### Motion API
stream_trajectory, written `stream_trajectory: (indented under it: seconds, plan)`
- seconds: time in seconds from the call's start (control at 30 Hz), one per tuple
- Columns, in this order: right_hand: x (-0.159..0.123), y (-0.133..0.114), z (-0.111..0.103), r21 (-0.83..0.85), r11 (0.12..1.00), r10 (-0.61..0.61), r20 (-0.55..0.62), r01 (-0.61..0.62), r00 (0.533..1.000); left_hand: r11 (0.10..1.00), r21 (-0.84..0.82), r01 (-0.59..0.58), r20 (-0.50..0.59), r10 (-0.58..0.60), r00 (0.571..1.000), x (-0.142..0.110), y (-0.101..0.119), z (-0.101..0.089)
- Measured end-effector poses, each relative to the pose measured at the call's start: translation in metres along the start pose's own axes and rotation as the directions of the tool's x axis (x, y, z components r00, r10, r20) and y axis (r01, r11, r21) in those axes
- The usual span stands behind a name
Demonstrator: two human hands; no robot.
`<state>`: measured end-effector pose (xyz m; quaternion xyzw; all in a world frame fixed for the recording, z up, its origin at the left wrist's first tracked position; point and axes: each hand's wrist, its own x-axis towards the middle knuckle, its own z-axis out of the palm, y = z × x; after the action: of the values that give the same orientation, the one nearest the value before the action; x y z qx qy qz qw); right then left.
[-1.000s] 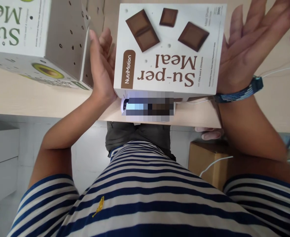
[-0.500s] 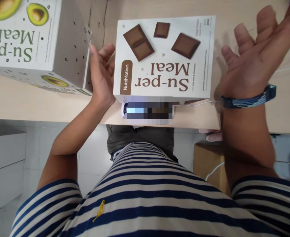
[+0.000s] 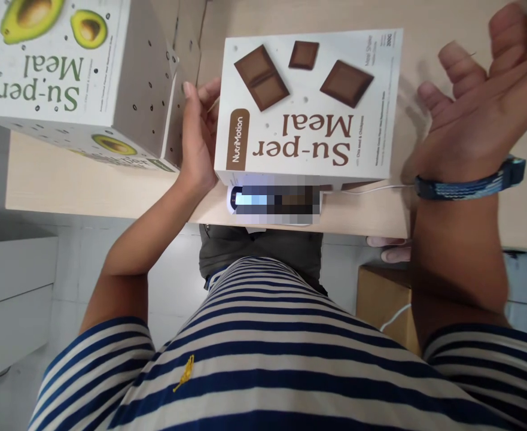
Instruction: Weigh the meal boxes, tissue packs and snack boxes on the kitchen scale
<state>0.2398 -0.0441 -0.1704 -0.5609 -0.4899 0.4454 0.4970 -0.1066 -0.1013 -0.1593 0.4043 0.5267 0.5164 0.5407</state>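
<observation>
A white meal shake box (image 3: 305,111) with chocolate pieces and brown lettering stands in front of me, its print upside down to my view. My left hand (image 3: 200,137) lies along the box's left side, thumb up and fingers loosely curled. Its fingertips are partly hidden behind the box. Off to the right of the box, my right hand (image 3: 483,108) is raised palm up with fingers spread, holding nothing and apart from the box. A white avocado box (image 3: 142,102) with green lettering stands just left of my left hand.
Close in front of the chocolate box, a lit device with a blurred screen (image 3: 252,199) sits near the edge of the wooden table (image 3: 366,212). From it a white cable (image 3: 371,190) runs right. Below are a cardboard box (image 3: 382,299) and white drawers (image 3: 14,287).
My right hand has come off the chocolate box's right side and moved rightward, fingers spread. My left hand stays by the box. The whole view has shifted slightly.
</observation>
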Motion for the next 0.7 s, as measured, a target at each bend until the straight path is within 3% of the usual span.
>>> stream_trajectory:
  seconds: [0.1, 0.23, 0.37, 0.57, 0.7]
  plan:
    - [0.001, 0.003, -0.001, 0.129, 0.988, -0.072, -0.140, 0.090, 0.988, 0.999, -0.006, -0.049, 0.007, 0.049, 0.999, 0.000, 0.001, 0.004]
    - [-0.003, -0.005, 0.007, 0.101, 0.994, -0.029, -0.141, 0.044, 0.990, 0.991, -0.027, -0.130, 0.009, 0.130, 0.991, 0.001, 0.002, 0.005]
    - [-0.005, -0.010, 0.016, 0.106, 0.994, 0.011, -0.120, 0.002, 0.993, 0.992, -0.006, -0.126, 0.014, 0.126, 0.992, 0.001, 0.003, 0.004]
    - [0.003, 0.001, 0.027, 0.043, 0.999, 0.012, -0.053, -0.010, 0.998, 0.982, 0.181, -0.056, 0.005, 0.057, 0.998, -0.004, 0.008, 0.006]
    - [0.011, 0.012, 0.020, 0.011, 1.000, 0.015, -0.017, -0.015, 1.000, 0.941, 0.337, -0.005, -0.038, 0.019, 0.999, -0.006, 0.009, 0.006]
